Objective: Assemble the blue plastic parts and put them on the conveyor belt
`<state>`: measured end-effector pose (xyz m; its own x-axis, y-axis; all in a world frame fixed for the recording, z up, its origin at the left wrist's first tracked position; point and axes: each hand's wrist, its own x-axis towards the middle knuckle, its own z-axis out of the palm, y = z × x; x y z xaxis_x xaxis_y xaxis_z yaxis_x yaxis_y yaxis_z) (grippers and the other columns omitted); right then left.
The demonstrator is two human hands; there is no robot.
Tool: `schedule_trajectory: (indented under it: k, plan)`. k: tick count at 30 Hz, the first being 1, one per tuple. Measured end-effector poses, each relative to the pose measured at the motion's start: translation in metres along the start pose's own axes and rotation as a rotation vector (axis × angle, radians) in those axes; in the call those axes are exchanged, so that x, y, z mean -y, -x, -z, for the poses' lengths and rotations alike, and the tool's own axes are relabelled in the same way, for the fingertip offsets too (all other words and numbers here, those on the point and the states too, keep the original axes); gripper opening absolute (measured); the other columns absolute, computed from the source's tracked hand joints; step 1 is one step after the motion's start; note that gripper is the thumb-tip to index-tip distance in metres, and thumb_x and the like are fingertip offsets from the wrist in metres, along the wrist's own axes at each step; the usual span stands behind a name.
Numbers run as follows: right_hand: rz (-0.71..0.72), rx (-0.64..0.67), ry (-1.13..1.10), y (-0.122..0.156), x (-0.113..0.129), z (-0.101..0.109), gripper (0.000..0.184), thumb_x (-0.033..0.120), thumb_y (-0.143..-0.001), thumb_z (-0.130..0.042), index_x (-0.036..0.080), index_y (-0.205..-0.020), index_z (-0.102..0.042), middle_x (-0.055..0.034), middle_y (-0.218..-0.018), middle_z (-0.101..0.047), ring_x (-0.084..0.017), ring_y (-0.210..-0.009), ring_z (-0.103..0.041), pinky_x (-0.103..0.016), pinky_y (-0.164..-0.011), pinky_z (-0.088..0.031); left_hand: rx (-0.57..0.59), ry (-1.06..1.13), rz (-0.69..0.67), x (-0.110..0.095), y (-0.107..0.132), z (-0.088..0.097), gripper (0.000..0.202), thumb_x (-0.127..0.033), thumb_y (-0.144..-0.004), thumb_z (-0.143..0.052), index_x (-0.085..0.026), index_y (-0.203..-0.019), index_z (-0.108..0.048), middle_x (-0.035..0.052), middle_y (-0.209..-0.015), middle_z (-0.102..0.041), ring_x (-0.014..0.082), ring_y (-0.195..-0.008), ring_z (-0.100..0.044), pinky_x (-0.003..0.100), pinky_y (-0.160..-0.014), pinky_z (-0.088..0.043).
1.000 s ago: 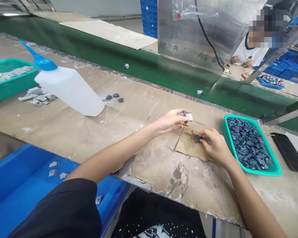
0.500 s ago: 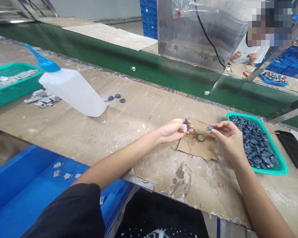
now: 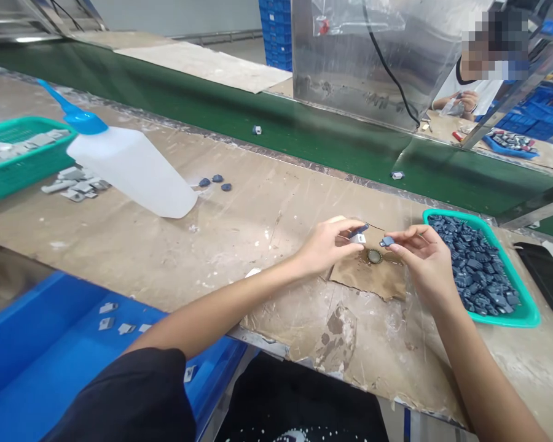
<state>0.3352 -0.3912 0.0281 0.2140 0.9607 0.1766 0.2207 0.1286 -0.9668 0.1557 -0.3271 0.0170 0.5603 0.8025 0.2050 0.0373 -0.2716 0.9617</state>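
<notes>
My left hand (image 3: 327,245) pinches a small white-and-dark part (image 3: 358,234) between thumb and fingers, just above a scrap of brown cardboard (image 3: 371,279). My right hand (image 3: 419,252) pinches a small dark grey part (image 3: 388,241) at its fingertips, a short gap from the left hand's part. Below and between the two hands a small round glue spot (image 3: 374,256) sits on the cardboard. A teal basket (image 3: 529,316) full of dark grey parts stands right beside my right hand.
A white squeeze bottle with a blue nozzle (image 3: 129,162) lies at left, near a teal basket of light grey parts (image 3: 13,156) and loose parts. A green conveyor belt (image 3: 281,132) carries stray parts. A blue bin (image 3: 50,344) sits below; another person works at far right.
My right hand lifted its dark part off the glue spot on the cardboard and brought it up toward the left hand. The left hand has tilted its part toward it.
</notes>
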Motion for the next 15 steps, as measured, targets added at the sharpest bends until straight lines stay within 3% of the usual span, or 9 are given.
schedule_trajectory:
  k: [5,15]
  plan:
    - [-0.002,-0.031,-0.193,0.006,0.008,-0.011,0.034,0.023,-0.064,-0.071,0.024,-0.078,-0.041,-0.0003,-0.081,-0.067,-0.019,-0.087,-0.063,-0.035,-0.078,-0.051,-0.014,-0.232,-0.165,-0.007,0.008,-0.005,0.028,-0.022,-0.068,-0.067,-0.017,-0.094,-0.059,0.0031,-0.089,-0.06,0.0129,-0.082,-0.057,0.025,-0.074,-0.049]
    - [0.03,-0.014,-0.091,0.015,0.011,-0.022,0.034,0.026,-0.064,-0.072,0.024,-0.076,-0.041,0.0009,-0.075,-0.063,-0.018,-0.086,-0.064,-0.033,-0.079,-0.052,-0.028,-0.35,-0.247,-0.004,0.011,-0.006,0.023,-0.026,-0.07,-0.065,-0.016,-0.09,-0.06,0.002,-0.08,-0.06,0.0111,-0.071,-0.055,0.022,-0.065,-0.046]
